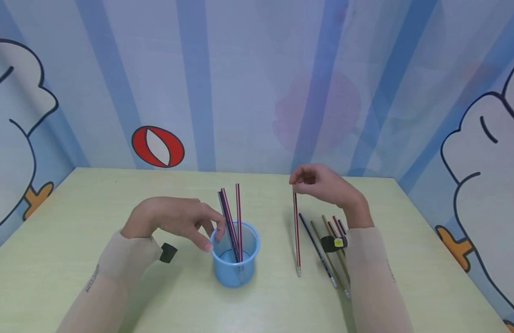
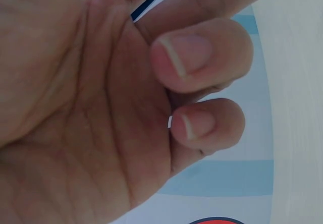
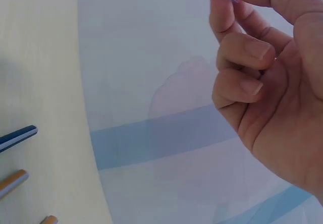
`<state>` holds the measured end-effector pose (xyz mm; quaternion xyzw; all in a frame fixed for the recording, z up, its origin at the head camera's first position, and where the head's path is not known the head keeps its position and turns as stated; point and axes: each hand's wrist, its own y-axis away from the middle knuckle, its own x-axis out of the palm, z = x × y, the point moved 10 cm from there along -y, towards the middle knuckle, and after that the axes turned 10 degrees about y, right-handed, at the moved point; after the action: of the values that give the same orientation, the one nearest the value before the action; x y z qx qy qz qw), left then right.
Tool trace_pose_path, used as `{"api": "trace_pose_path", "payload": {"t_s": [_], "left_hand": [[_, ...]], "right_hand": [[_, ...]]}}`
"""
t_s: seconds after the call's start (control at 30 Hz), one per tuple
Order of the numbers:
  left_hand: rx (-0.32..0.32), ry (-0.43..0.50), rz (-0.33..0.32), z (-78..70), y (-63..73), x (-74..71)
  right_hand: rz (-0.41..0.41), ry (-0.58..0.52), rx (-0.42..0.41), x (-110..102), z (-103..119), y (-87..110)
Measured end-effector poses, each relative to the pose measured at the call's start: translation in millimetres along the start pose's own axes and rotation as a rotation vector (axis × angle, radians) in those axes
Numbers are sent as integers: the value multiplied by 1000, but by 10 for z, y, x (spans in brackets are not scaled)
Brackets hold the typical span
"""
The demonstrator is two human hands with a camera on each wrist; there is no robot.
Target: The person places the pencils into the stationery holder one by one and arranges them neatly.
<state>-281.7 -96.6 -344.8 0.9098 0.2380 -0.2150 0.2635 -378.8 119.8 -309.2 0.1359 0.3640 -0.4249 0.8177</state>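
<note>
In the head view my left hand is at the left rim of a light blue plastic cup, thumb outside, index finger over the rim. Several striped pencils lean upright inside the cup. The left wrist view shows the left fingers bent; the cup does not show there. My right hand pinches the top of a red striped pencil between thumb and index finger. It hangs steeply, silvery end down; whether that end touches the table cannot be told. The other right fingers are curled, touching nothing visible.
Several more pencils, dark blue, gold and red, lie on the pale yellow table beneath the right wrist, partly hidden by the sleeve. A blue striped backdrop rises behind the table's back edge.
</note>
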Motion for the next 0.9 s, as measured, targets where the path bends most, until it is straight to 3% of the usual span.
{"api": "trace_pose_path", "payload": {"t_s": [0.37,0.6,0.77,0.9], "left_hand": [[6,-7,1,-1,0,2],[12,-11,-1,-2,-8,-1],[2,-9,-6,-7,1,-1],[-4,-6,-9,-3,7,0]], "right_hand": [[-245,-105,-136,-337,354,142],[-371,-258,-233,-505,516,243],[-431,-296,-272,-559,588,276],[-432,-285,-288,-526,641,252]]}}
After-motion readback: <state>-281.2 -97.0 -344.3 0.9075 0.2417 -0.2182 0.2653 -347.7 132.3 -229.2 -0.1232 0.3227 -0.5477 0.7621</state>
